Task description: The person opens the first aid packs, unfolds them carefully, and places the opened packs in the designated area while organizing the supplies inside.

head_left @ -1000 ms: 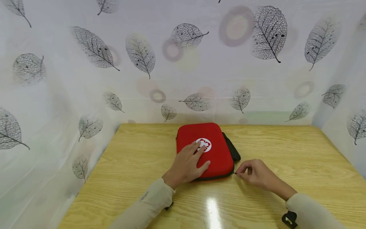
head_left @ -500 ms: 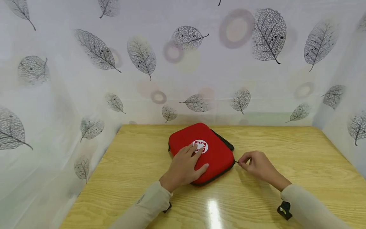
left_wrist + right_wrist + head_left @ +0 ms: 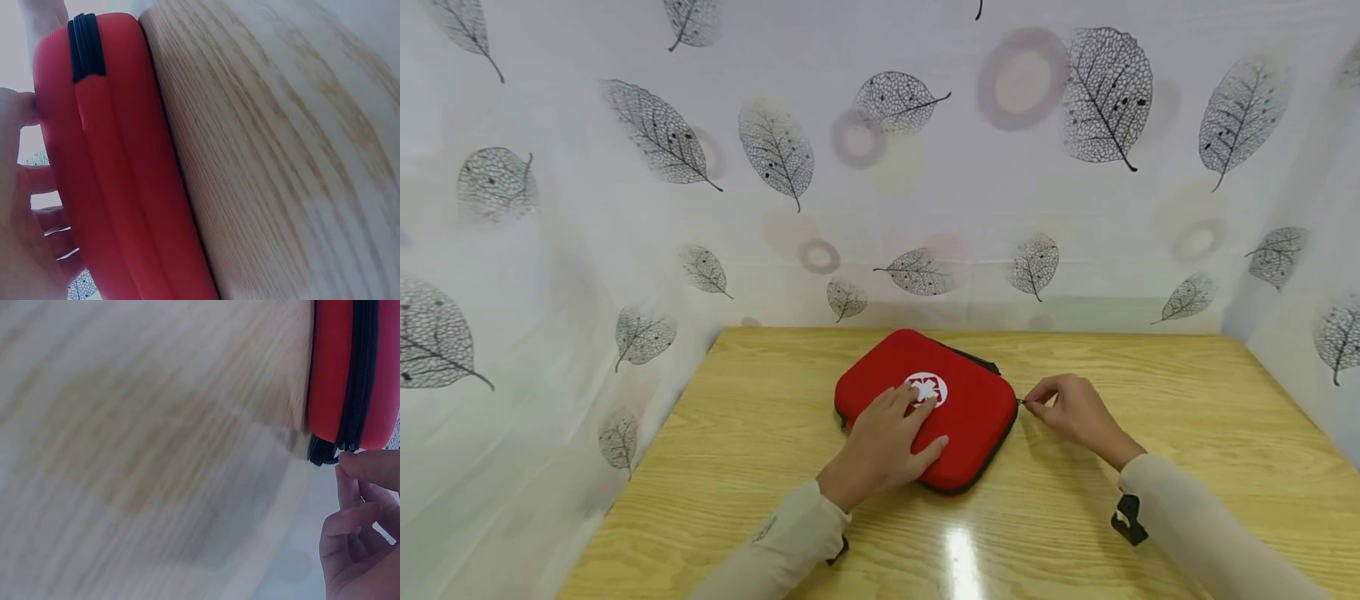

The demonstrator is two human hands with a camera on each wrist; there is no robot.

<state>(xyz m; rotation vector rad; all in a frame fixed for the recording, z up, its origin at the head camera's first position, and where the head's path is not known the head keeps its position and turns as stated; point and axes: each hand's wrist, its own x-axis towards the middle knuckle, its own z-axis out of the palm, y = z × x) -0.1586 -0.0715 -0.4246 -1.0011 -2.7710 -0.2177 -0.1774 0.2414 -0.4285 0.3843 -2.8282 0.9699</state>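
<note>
A red zippered case (image 3: pixel 973 417) with a white round emblem (image 3: pixel 927 389) lies turned at an angle on the wooden table. My left hand (image 3: pixel 878 442) rests on its lid, fingers spread over the emblem's edge. At the case's right corner, my right hand (image 3: pixel 1073 417) pinches the small zipper pull (image 3: pixel 1021 402) between thumb and forefinger. The black zipper (image 3: pixel 359 375) looks closed along the side in the right wrist view. In the left wrist view, the zipper's black end (image 3: pixel 87 47) shows on the red side wall.
A black strap (image 3: pixel 973 360) sticks out behind the case. The wooden table (image 3: pixel 775 375) reaches back to a leaf-print curtain (image 3: pixel 895 192), which also hangs at both sides. Black camera mounts (image 3: pixel 1127 518) sit under the wrists.
The case has turned counterclockwise under my left hand. My right hand has moved away from me, still pinching the zipper pull, and more of the strap is now hidden.
</note>
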